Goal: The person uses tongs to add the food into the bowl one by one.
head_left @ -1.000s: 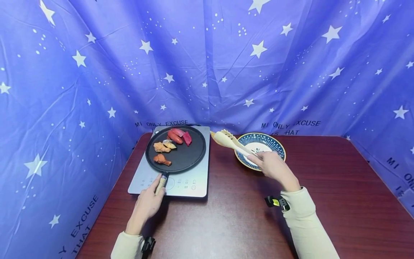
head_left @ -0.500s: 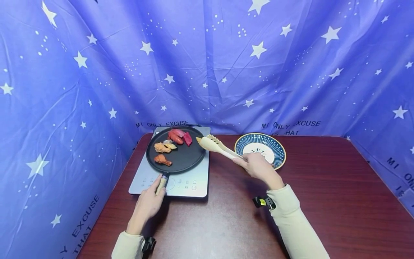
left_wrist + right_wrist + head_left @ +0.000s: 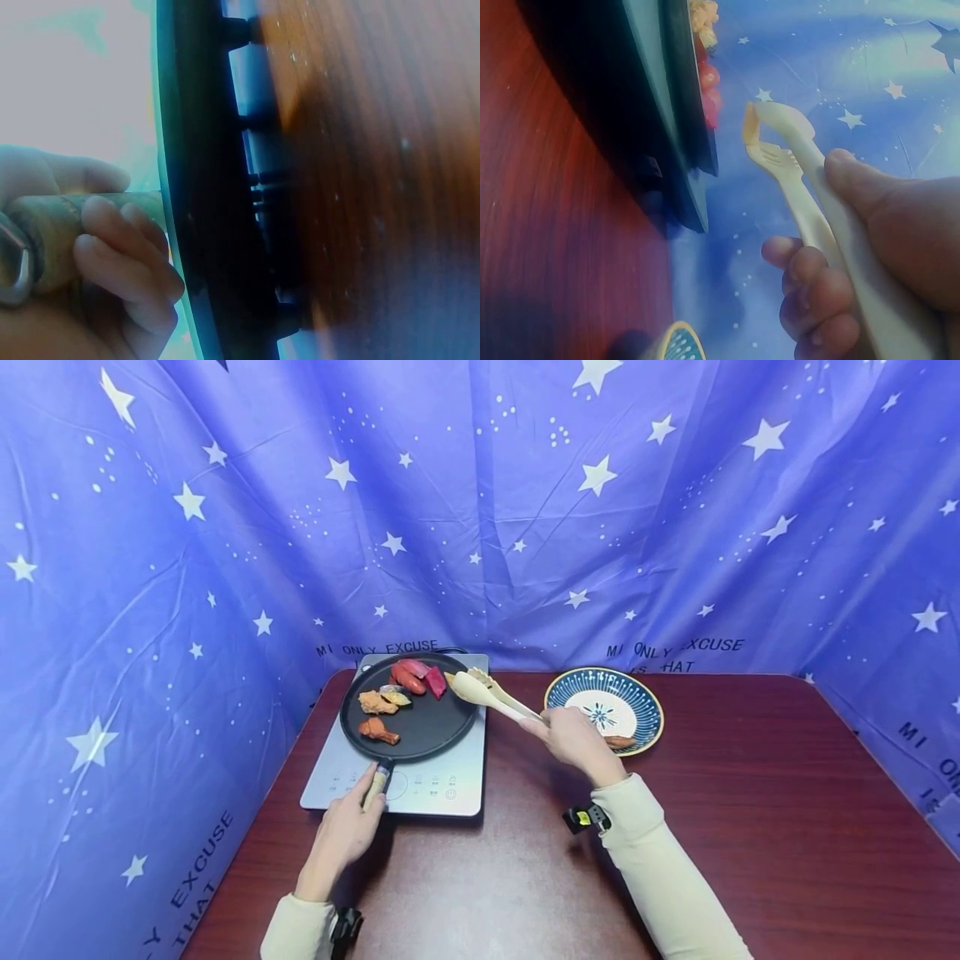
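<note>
My left hand (image 3: 347, 831) grips the wooden handle (image 3: 60, 225) of a flat black frying pan (image 3: 431, 731). My right hand (image 3: 577, 739) squeezes cream-coloured tongs (image 3: 491, 695), whose heads lie over the pan's right side. Pinched at their tips is a small yellowish-orange piece of food (image 3: 751, 124); its kind does not show clearly. In the pan are a brown drumstick (image 3: 378, 731), a fried chunk (image 3: 377, 702), a yellow-and-grey piece (image 3: 396, 695), red sausage-like pieces (image 3: 407, 678) and a dark pink slice (image 3: 436, 682).
The pan sits on a silver induction cooker (image 3: 465, 797) at the table's left. To the right stands a blue-and-white patterned plate (image 3: 649, 702) with a brown food piece (image 3: 619, 742) near its front rim. A starry blue curtain (image 3: 480, 510) encloses the table (image 3: 480, 885).
My right hand has carried the tongs and the pinched piece leftward from over the plate to over the pan's right side, uncovering more of the plate. My left hand stays on the handle.
</note>
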`<action>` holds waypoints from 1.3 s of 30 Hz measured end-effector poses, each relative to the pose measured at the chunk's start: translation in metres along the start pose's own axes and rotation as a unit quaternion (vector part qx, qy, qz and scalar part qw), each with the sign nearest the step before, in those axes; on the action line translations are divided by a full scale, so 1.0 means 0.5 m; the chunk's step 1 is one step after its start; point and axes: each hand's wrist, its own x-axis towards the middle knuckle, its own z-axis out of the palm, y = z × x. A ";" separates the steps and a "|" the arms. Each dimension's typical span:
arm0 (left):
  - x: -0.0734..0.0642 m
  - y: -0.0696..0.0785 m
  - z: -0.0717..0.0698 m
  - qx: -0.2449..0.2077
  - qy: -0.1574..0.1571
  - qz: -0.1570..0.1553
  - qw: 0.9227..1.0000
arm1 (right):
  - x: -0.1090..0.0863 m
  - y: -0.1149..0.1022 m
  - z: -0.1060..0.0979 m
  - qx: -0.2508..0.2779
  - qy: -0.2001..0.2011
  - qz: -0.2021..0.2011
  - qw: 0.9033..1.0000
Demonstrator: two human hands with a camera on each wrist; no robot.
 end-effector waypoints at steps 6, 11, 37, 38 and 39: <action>-0.001 0.001 -0.001 -0.001 0.001 0.001 1.000 | 0.015 -0.012 0.012 -0.001 -0.003 0.000 1.000; -0.001 0.001 -0.001 0.002 0.000 0.001 1.000 | 0.022 -0.018 0.022 0.000 -0.011 0.016 1.000; -0.002 0.000 -0.002 -0.004 -0.005 -0.007 1.000 | 0.054 -0.021 0.058 -0.032 -0.004 0.052 0.998; -0.001 0.000 -0.002 -0.004 -0.005 -0.006 1.000 | 0.056 -0.021 0.059 -0.031 -0.004 0.055 0.998; -0.001 0.000 -0.002 -0.005 -0.004 -0.006 1.000 | 0.058 -0.022 0.060 -0.030 -0.004 0.058 0.998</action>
